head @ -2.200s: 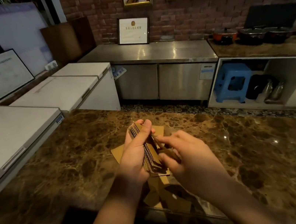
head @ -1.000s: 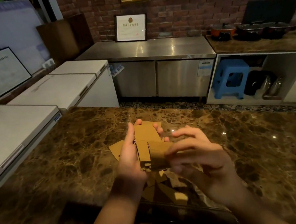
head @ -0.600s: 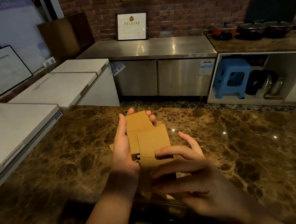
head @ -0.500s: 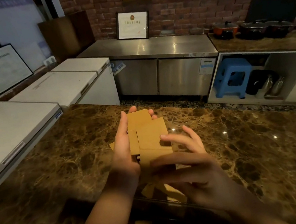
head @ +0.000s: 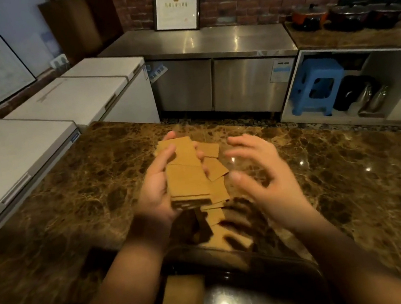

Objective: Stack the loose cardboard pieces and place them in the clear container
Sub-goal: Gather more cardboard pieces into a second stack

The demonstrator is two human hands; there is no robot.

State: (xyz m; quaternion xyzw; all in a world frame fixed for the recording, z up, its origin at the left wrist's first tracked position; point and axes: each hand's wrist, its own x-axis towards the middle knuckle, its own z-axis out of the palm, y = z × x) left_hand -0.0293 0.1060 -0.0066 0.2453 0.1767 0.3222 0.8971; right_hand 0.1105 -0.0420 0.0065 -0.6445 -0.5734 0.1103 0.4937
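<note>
Brick wall — framed certificate (head: 176, 9), writing unreadable

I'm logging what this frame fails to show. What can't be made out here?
- Container, head view: bottom edge and forearms cut it off; its contents are dark.
- Loose pieces on the counter: partly behind the left hand and its stack; count unclear.
- Right hand: motion-blurred.

My right hand (head: 257, 171) is smeared with blur, so I can't read its fingers exactly. The stack (head: 186, 177) in my left hand (head: 157, 192) covers that palm and some loose pieces (head: 214, 173) on the counter. Near me, the clear container (head: 285, 264) runs off the bottom edge, its inside murky.
</note>
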